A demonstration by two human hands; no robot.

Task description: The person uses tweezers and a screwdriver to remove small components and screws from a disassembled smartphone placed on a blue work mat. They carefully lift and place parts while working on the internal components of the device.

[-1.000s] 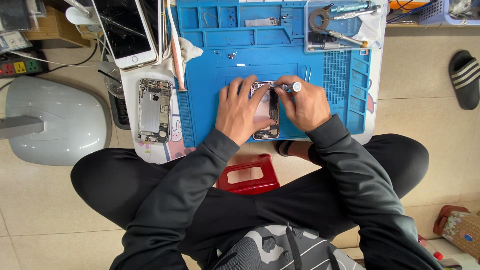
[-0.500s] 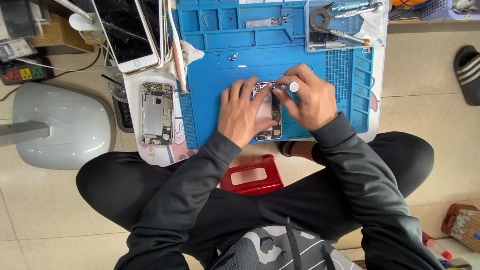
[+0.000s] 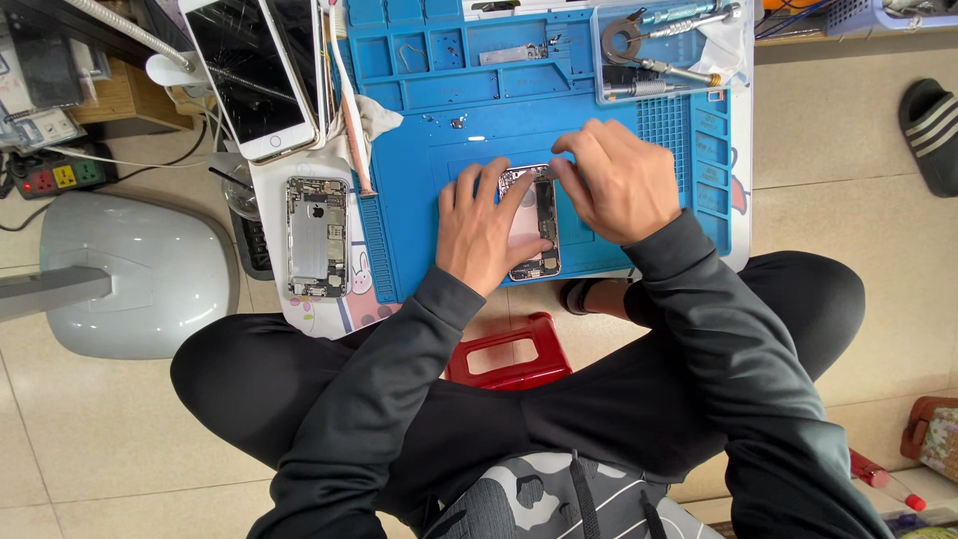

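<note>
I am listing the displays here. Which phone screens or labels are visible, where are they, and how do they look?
Cracked phone screen: top left, beside the blue mat; white frame, dark glass.
Second screen: right of it, overlapping; dark, partly hidden.
Labels: none clear enough to tell.

Opened phone [image 3: 534,225] lies on blue repair mat [image 3: 429,170], internals exposed. Left hand [image 3: 484,225] flat on its left edge, fingers spread, thumb across lower body. Right hand [image 3: 619,180] bent over upper end, fingertips pinched at top edge; whatever they hold is hidden. Second opened phone [image 3: 316,238] just left of mat, on white board. Cracked-screen phone [image 3: 249,75] above it. Screwdrivers [image 3: 664,65] in clear tray, mat's upper right. Red stool [image 3: 509,349] under mat's near edge. Black sandal [image 3: 930,130] far right on tile floor.
</note>
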